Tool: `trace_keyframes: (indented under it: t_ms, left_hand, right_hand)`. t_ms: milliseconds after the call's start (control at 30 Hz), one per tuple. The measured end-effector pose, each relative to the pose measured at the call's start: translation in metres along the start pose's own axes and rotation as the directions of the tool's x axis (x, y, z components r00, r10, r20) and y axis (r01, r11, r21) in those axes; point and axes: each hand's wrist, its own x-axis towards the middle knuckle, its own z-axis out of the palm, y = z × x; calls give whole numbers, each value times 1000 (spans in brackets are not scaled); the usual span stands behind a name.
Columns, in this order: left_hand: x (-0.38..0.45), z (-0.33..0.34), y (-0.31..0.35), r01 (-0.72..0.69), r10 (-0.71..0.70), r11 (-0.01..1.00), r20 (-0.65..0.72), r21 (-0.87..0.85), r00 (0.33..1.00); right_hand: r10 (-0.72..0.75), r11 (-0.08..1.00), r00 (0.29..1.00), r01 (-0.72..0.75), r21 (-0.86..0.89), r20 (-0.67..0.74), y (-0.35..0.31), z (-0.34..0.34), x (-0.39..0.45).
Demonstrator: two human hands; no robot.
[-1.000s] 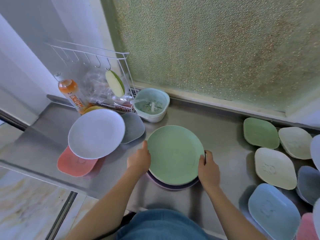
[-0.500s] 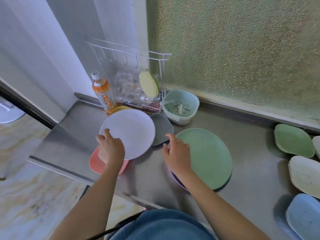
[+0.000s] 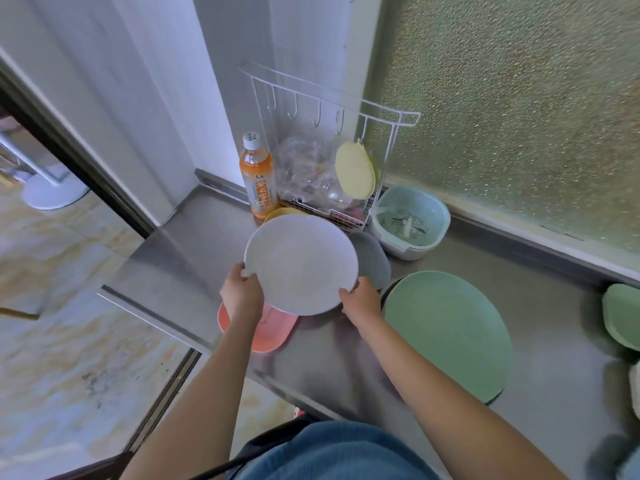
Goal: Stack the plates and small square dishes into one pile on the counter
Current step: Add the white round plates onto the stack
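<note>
A white round plate (image 3: 300, 263) is tilted above the steel counter (image 3: 194, 244). My left hand (image 3: 241, 293) grips its left rim and my right hand (image 3: 360, 299) grips its lower right rim. Under it lie a pink square dish (image 3: 273, 332), a grey dish (image 3: 372, 263) and a yellow plate edge (image 3: 284, 213). To the right a green round plate (image 3: 446, 332) tops a pile with a dark plate rim just showing below. A green square dish (image 3: 621, 315) sits at the far right edge.
An orange drink bottle (image 3: 258, 178) stands at the back beside a white wire rack (image 3: 329, 140) holding glasses and a yellow lid (image 3: 355, 169). A pale green colander bowl (image 3: 408, 220) sits by the frosted window. The counter's left edge drops to the floor.
Both hands left the green plate pile and moved left. My left hand took the white plate's rim first, then my right hand joined; the plate is now held between them.
</note>
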Motion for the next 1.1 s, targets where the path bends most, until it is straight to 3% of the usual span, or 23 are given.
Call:
trace_keyframes:
  t_ms: [67, 200, 333, 467, 600, 700, 767, 1100]
  left_hand:
    - [-8, 2, 5, -73, 70, 991, -33, -116, 997]
    - [-23, 5, 8, -148, 133, 975, -101, -164, 986]
    - [-32, 28, 5, -31, 57, 961, 86, -274, 995]
    - [-51, 67, -2, 26, 53, 958, 265, -287, 963]
    - [-91, 107, -5, -260, 207, 963, 415, 74, 886]
    - [-118, 121, -8, -498, 306, 784, 467, 371, 830]
    - [-127, 127, -13, -603, 367, 650, 504, 463, 782]
    - [-130, 128, -19, -669, 384, 390, 548, 633, 743]
  right_hand:
    - [66, 995, 997, -63, 78, -44, 1, -4, 1]
    - [117, 950, 991, -91, 299, -70, 4, -27, -5]
    - [52, 935, 994, -15, 356, -96, 21, -77, -16]
    - [-25, 974, 982, 66, 217, -188, 65, -143, -26]
    - [-5, 997, 977, 21, 70, -214, 112, -188, -38]
    - [21, 999, 975, -31, -38, -220, 140, -207, -47]
    - [40, 993, 973, -66, -103, -229, 153, -212, -50]
    - [-57, 932, 983, -11, -362, -177, 164, -209, -52]
